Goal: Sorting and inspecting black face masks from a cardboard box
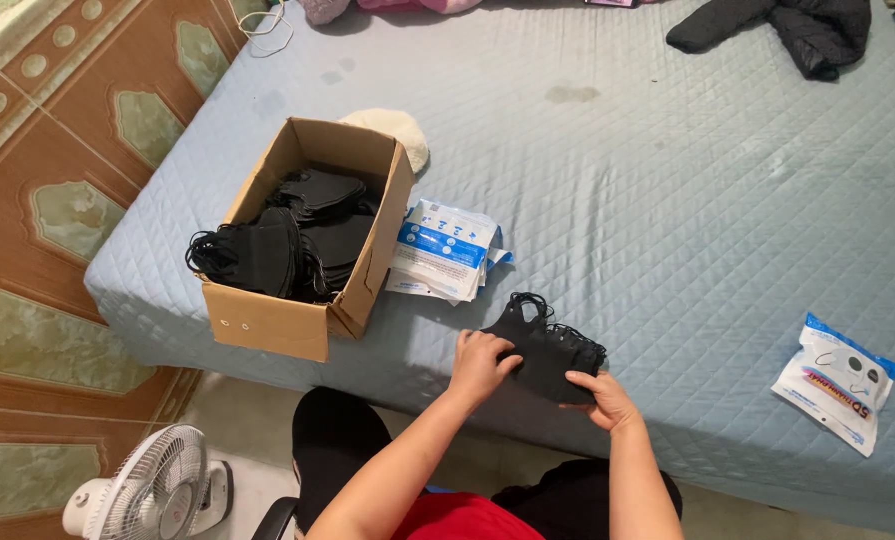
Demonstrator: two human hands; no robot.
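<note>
Spreading across most of the view is a quilted pale blue mattress (667,200), with a patterned brown and green floor (57,200) to one side. Near its front edge, both hands are closing on a small stack of black face masks (547,350) lying on the quilt — the left hand (481,364) is curling over the stack's left end, the right hand (603,396) is gripping its lower right corner, fingers partly bent.

By the look of things, the sorting is well under way but far from over: an open cardboard box (297,320) to the left is holding many more loose black masks (277,245), a pile of flat white and blue pouches (442,250) is lying just beside it, and one filled pouch (835,382) is resting well apart on the right.

How many masks are sitting in the held stack is hard to tell — the ear loops are tangling together. A dark jacket (797,28) at the far edge and a white fan (152,492) at the bottom are being cut off by the frame.
</note>
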